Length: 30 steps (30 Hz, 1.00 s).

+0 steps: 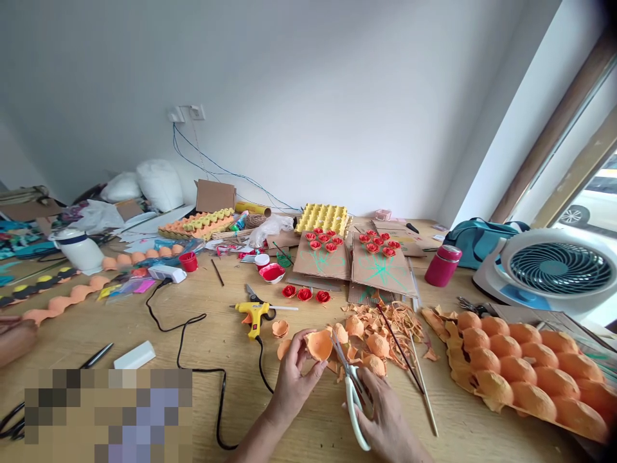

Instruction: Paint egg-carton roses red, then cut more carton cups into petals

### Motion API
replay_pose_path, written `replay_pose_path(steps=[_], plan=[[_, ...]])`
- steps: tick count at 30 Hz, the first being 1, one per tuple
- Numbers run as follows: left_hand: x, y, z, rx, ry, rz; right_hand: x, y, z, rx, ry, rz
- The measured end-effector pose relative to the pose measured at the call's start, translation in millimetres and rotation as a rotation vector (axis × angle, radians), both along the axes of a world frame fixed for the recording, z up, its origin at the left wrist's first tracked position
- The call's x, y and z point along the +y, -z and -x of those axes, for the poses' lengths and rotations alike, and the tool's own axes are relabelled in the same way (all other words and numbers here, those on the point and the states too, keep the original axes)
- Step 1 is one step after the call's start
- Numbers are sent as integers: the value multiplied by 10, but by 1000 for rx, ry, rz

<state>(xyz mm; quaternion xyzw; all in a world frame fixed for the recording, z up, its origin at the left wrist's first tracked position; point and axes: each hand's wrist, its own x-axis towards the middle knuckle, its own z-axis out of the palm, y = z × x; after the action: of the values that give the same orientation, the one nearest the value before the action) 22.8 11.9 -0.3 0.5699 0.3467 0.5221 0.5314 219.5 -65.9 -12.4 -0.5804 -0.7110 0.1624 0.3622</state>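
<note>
My left hand (299, 374) grips an orange egg carton cup (319, 345) with its hollow turned up toward me. In my right hand (383, 411) are scissors (354, 392) with pale handles, their blades up beside the cup's right edge. Loose orange cups (377, 345) and a heap of carton trimmings (400, 319) lie just beyond the scissors. To the left of my left hand sit small cut cups (280, 328), near a yellow hot glue gun (255, 316). Three red paper roses (304, 294) stand in a row behind the glue gun.
Orange egg tray (525, 363) at right, before a white fan (554, 270) and pink flask (442, 265). Cardboard pieces (322, 265) bear red roses. A black cable (180, 341) crosses the table at left. Another person's hand (17, 341) touches a carton strip (67, 301).
</note>
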Motion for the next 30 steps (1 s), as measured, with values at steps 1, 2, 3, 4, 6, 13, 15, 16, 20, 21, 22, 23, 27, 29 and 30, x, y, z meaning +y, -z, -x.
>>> replay_pose_path(steps=[1, 2, 3, 4, 6, 13, 15, 16, 20, 21, 22, 23, 27, 29, 30], plan=[[-6, 0, 4, 12, -10, -11, 0, -12, 7, -15, -5, -2], [-13, -3, 9, 29, -18, -26, 0, -25, 14, -26, -12, 0], [-21, -8, 13, 50, -21, -43, 0, -37, 19, -33, -17, 3], [-29, -14, 17, 72, -21, -61, -1, -48, 22, -39, -21, 7], [-45, -27, 24, 114, -10, -92, -3, -60, 24, -46, -18, 13], [-83, -18, 21, 238, 25, -222, -15, -29, -1, -60, -13, -1], [-92, 1, 22, 282, 42, -261, -19, -33, -9, -76, -10, -12], [-95, 10, 23, 299, 47, -276, -21, -39, -12, -86, -5, -23], [-96, 27, 36, 331, 45, -310, -18, -60, -18, -128, 0, -74], [-95, 25, 39, 333, 44, -314, -16, -60, -19, -135, 0, -80], [-93, 23, 42, 335, 47, -314, -14, -58, -20, -136, 1, -84], [-91, 19, 45, 338, 51, -312, -12, -54, -21, -134, -1, -85], [-86, 3, 48, 339, 56, -302, -22, -28, -26, -108, -20, -56], [-90, -5, 44, 322, 57, -294, -32, -28, -23, -107, -23, -32], [-94, -11, 42, 310, 59, -287, -35, -33, -21, -110, -22, -25]])
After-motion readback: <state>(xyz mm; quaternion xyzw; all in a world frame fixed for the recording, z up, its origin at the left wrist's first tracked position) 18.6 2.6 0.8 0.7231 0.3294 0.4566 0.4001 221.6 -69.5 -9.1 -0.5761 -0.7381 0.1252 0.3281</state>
